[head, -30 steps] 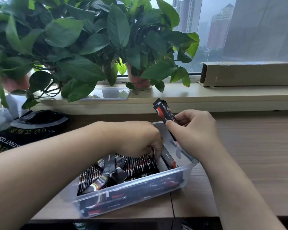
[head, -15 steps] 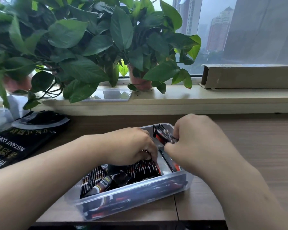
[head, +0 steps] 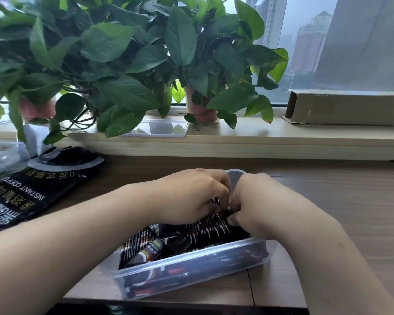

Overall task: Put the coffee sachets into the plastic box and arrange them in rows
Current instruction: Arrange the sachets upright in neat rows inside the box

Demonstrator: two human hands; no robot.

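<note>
Coffee bag point(head: 30, 189): lying flat, far left on counter point(head: 350, 201).
Left hand point(head: 191, 196): curled over sachets point(head: 205, 226), bracing the row.
Box point(head: 191, 271): centre, nearly full.
Right hand point(head: 255, 208): pinching sachets; best slid in upright, snug against the row.

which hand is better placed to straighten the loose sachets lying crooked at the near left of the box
Left. The left hand comes in over that side; the loose sachets lie just below it. The right hand sits at the box's far right end.
</note>
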